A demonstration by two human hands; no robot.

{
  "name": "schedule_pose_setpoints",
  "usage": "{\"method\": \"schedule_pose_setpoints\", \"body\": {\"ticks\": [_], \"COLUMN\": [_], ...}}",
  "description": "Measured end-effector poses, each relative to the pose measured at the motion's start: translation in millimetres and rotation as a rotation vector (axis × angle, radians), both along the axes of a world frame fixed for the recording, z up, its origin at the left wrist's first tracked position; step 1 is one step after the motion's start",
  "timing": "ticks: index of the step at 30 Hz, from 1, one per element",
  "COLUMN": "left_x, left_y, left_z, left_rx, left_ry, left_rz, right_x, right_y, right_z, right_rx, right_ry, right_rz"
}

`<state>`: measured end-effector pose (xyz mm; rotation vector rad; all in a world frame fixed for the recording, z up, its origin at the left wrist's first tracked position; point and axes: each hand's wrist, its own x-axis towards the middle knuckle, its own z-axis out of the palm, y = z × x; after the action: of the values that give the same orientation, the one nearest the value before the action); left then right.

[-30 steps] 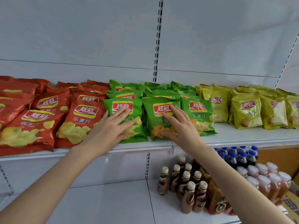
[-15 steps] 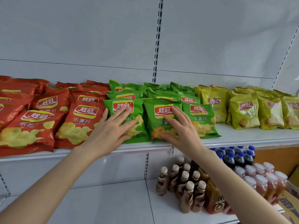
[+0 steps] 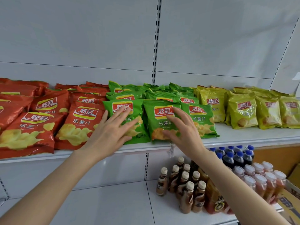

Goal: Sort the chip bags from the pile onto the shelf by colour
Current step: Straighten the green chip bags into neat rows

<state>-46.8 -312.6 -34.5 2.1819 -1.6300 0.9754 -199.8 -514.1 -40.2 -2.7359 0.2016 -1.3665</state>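
Note:
Chip bags lie on a white shelf [image 3: 243, 135] in three colour groups: red bags [image 3: 81, 124] at the left, green bags [image 3: 201, 119] in the middle, yellow bags [image 3: 241, 111] at the right. My left hand [image 3: 112, 130] rests flat with spread fingers on the front-left green bag [image 3: 138, 109]. My right hand [image 3: 183, 127] lies with straight fingers on the green bag beside it [image 3: 157, 120]. Neither hand grips a bag.
On the lower shelf [image 3: 105, 205] stand brown bottles [image 3: 183, 184], dark bottles with blue caps [image 3: 233, 156] and pink bottles with white caps [image 3: 263, 181]. A cardboard box edge [image 3: 290, 198] shows at the far right. A white slotted upright [image 3: 155, 39] rises behind the bags.
Both hands stay flat on the two front green bags. The green bags have shifted slightly, with the front ones now closer together and lined up.

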Motion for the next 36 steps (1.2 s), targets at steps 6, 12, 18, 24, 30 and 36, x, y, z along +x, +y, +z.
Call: {"method": "schedule_pose_setpoints", "body": {"ticks": [6, 12, 18, 24, 30, 36], "left_x": [-13, -23, -9, -5, 17, 25], "left_y": [4, -4, -7, 23, 74, 81], "left_z": [12, 17, 12, 36, 70, 58], "left_rx": [-0.295, -0.186, -0.280, -0.443, -0.648, -0.616], "left_ry": [0.328, 0.495, 0.450, 0.362, 0.200, 0.245], "left_rz": [0.216, 0.257, 0.137, 0.092, 0.120, 0.062], "right_x": [-2, 5, 4, 9, 46, 84], "right_y": [0, 4, 4, 13, 50, 80], "right_z": [18, 22, 25, 32, 43, 29], "right_rx": [0.417, 0.531, 0.610, 0.634, 0.541, 0.378], "right_ry": [-0.033, 0.027, -0.047, -0.176, -0.170, 0.079], "right_rz": [-0.149, -0.152, -0.077, -0.040, 0.006, -0.120]}}
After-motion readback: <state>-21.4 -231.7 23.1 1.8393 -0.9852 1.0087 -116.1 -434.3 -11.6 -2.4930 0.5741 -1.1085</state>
